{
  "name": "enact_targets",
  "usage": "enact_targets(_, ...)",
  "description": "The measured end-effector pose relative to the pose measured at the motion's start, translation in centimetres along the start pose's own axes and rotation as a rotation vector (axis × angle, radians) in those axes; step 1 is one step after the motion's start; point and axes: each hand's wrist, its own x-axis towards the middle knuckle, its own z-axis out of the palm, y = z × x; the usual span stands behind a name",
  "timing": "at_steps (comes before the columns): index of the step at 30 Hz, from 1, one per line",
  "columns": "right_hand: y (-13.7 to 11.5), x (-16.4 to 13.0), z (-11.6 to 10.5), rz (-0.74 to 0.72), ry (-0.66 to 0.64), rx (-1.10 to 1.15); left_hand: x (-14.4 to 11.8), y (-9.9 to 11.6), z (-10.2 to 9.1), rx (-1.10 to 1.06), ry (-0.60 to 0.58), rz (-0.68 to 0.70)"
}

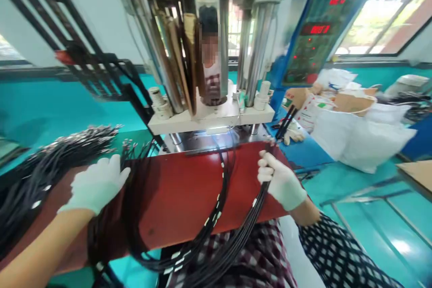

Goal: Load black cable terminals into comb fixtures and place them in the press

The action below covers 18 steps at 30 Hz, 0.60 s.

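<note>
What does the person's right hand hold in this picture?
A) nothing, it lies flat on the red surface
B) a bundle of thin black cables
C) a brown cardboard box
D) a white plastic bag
B: the gloved right hand is closed around a bundle of thin black cables that runs up past the fist and down toward the lap, above the red surface.

Scene bright, daylit from the windows (388,13) right of the press (209,117), which are overexposed. Glare patch on the teal floor below them. Motion blur throughout, heaviest left of the press on the black rack (91,72). Strong wide-angle bending at edges.
</note>
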Motion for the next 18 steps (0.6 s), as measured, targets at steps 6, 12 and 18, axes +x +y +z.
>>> enact_targets(6, 3.2, 0.7, 2.5, 0.11, -0.348, -0.324, -10.0, 11.4, 10.2, -0.235, -0.689, 0.201)
enact_targets(12, 2.8, 0.4, 5.0, 0.05, -0.228, -0.368, -14.6, 14.8, 17.3, -0.21, -1.107, 0.278)
enact_targets(18, 3.0, 3.4, 1.6, 0.261, -0.341, 0.057, -6.9, 13.0, 16.2, 0.043, -0.574, 0.477)
